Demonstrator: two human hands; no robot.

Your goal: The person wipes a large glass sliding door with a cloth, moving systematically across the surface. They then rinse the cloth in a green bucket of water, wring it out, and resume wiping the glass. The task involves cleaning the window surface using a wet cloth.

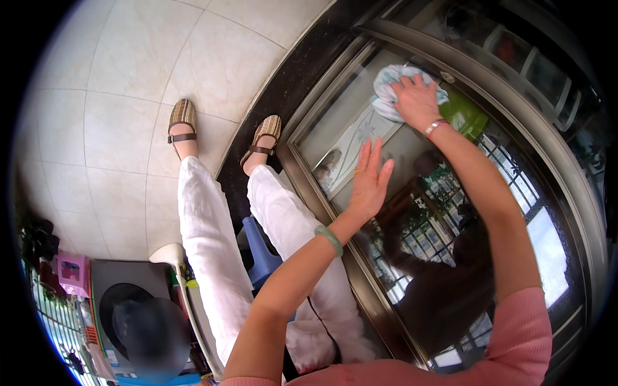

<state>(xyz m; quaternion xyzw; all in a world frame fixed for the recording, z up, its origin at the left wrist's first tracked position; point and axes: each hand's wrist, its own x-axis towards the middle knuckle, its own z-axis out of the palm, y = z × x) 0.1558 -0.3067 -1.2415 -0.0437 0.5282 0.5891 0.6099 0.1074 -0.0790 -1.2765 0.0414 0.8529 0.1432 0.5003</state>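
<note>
A white cloth with pale green marks [387, 83] lies bunched against the glass pane of a metal-framed door [341, 138]. My right hand [418, 101] presses down on it, fingers spread over its folds, near the pane's upper part. Lower on the same pane, my left hand [372, 180] is stretched out with its fingers extended and nothing in it. It is by the glass; whether the palm touches cannot be told. A green bangle [330, 240] circles my left wrist. Reflections of plants, a window grille and my own shape show in the glass.
Dark stone edging [283, 83] runs along the foot of the door, beside pale floor tiles [122, 128]. A blue plastic stool [259, 257] is between my legs. At lower left stand a dark front-loading machine [103, 276] and a pink container [74, 273].
</note>
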